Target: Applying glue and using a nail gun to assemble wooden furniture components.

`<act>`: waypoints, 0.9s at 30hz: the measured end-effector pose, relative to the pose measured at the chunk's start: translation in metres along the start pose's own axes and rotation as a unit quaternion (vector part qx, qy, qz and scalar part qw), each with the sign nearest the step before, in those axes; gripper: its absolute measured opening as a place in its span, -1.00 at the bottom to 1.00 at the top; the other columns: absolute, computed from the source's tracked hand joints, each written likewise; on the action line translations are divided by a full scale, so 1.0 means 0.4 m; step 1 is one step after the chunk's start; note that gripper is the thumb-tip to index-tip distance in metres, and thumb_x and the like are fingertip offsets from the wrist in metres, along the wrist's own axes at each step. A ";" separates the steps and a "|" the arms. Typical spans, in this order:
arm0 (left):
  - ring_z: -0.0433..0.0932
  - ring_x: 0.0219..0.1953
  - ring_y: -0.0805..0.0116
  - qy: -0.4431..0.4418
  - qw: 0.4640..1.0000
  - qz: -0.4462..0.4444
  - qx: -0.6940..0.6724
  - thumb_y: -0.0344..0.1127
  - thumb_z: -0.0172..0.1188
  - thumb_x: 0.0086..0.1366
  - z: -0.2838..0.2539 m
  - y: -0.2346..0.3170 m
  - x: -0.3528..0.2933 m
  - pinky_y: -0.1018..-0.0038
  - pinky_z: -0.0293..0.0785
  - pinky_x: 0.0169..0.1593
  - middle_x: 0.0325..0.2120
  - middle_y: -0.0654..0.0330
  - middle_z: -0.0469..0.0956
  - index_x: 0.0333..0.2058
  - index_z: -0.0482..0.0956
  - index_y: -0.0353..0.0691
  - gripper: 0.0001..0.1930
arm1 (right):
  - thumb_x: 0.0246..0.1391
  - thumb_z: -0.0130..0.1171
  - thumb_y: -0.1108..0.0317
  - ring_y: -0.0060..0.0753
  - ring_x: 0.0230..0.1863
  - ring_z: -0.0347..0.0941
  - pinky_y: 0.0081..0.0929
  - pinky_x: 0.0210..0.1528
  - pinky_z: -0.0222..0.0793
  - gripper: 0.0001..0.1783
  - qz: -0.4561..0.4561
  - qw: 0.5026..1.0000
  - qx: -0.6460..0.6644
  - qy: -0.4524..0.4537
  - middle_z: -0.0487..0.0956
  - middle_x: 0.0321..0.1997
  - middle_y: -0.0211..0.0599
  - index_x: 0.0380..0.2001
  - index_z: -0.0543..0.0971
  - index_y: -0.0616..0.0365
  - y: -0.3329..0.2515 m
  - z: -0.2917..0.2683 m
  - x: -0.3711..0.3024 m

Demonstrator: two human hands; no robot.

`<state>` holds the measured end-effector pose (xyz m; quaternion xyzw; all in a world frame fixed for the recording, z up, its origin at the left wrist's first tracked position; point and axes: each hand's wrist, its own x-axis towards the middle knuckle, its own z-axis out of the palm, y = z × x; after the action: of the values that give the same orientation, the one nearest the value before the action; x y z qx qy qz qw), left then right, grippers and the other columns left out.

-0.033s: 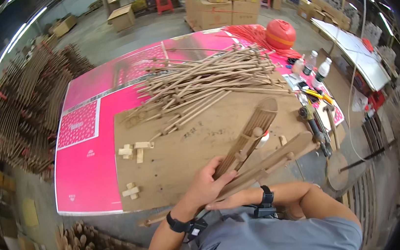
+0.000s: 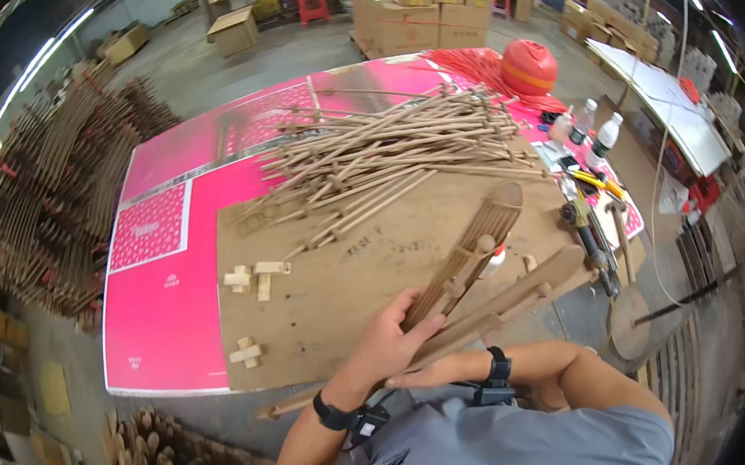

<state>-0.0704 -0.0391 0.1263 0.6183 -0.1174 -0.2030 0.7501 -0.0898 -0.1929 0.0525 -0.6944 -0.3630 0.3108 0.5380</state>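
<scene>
My left hand (image 2: 392, 342) is closed around long brown wooden slats with rounded ends and small round knobs. The upper slat (image 2: 486, 224), with grooves along it, slants up and away over the table. Below it, the lower slat (image 2: 527, 296) points right, apart from the upper one at the far end. Against the lower slat's near side lies my right hand (image 2: 430, 373), gripping from below; part of its fingers is hidden. A thin wooden end (image 2: 273, 411) sticks out left of my left wrist. A small white bottle with a red cap (image 2: 493, 260) stands partly behind the upper slat.
A pile of wooden rods (image 2: 399, 142) covers the table's far side. Small pale wood blocks (image 2: 263, 277) lie left on the cardboard sheet (image 2: 324, 293). A power drill (image 2: 587, 240), a hammer (image 2: 622, 241) and bottles (image 2: 602, 137) are at right. Stacked wooden parts (image 2: 57, 204) flank the table.
The whole scene has shifted slightly to the right in the picture. Both hands keep the same hold on the slats.
</scene>
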 end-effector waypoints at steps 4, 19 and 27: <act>0.61 0.06 0.28 0.071 0.988 0.095 0.099 -0.18 0.38 0.35 -0.013 0.004 -0.023 0.37 0.53 0.13 0.06 0.02 0.59 0.27 0.34 -0.31 -0.36 | 0.31 0.28 0.21 -0.33 -0.15 0.63 -0.33 -0.12 0.60 -0.66 -0.025 0.996 0.051 0.062 0.71 -0.14 -0.28 0.00 0.64 0.22 0.000 -0.018 -0.006; 0.54 -0.31 0.02 0.346 0.657 0.234 0.627 -0.04 0.54 0.06 -0.160 -0.249 -0.544 0.17 0.48 -0.22 -0.26 0.07 0.56 -0.07 0.55 -0.21 -0.44 | 0.28 0.28 0.14 -0.33 0.02 0.60 -0.36 0.06 0.58 -0.50 -0.010 0.956 0.174 0.237 0.66 0.06 -0.18 0.11 0.57 0.32 -0.092 -0.177 0.036; 0.56 -0.12 -0.11 0.415 0.716 -0.010 0.561 -0.15 0.61 -0.08 -0.130 -0.363 -0.626 0.11 0.51 -0.06 -0.20 -0.05 0.57 0.12 0.51 -0.29 -0.22 | 0.28 0.20 0.00 -0.24 -0.25 0.67 -0.42 -0.53 0.55 -0.41 -0.046 0.925 0.224 0.303 0.67 -0.10 -0.08 0.09 0.52 0.34 -0.071 -0.180 0.131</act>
<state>-0.2944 0.0970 -0.0073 0.9491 0.1195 0.1700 0.2367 -0.0069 -0.1822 0.0944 -0.5991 -0.1351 0.1342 0.7777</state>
